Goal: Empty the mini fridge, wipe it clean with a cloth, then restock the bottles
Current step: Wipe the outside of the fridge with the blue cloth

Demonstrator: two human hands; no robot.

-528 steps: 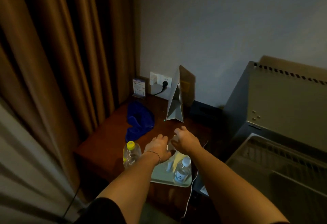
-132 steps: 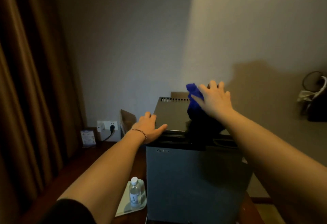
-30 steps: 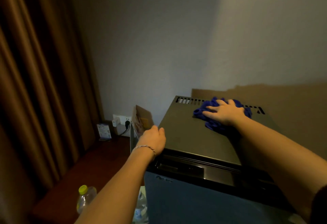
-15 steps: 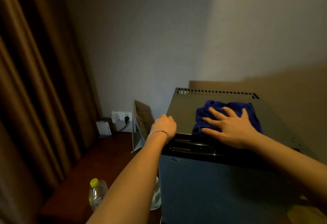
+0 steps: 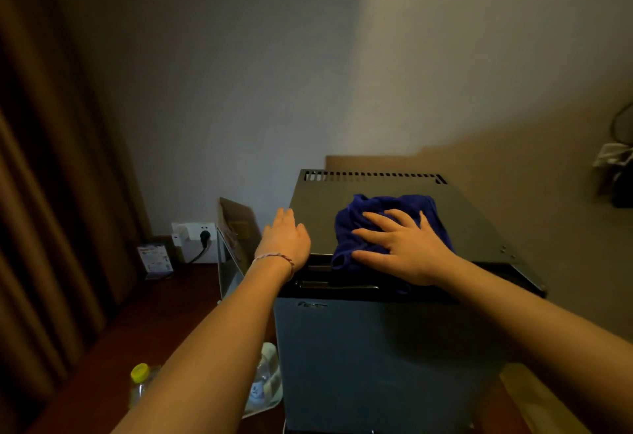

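1. Blue cloth (image 5: 394, 224) lies bunched on the mini fridge (image 5: 370, 348) top, near the front edge.
2. Right hand (image 5: 406, 252) presses it flat, fingers spread; left hand (image 5: 286, 238) rests open on the top's left edge.
3. Cloth looks soft and light, likely slides and bunches: palm pressure beats pinching.

Both bare forearms reach forward and up from the bottom of the view. The left hand (image 5: 286, 240) lies flat, palm down, fingers straight and together, a thin bracelet (image 5: 274, 257) around its wrist. The right hand (image 5: 400, 247) also lies palm down, its 4 fingers (image 5: 376, 219) spread and straight, thumb stretched out to the left.
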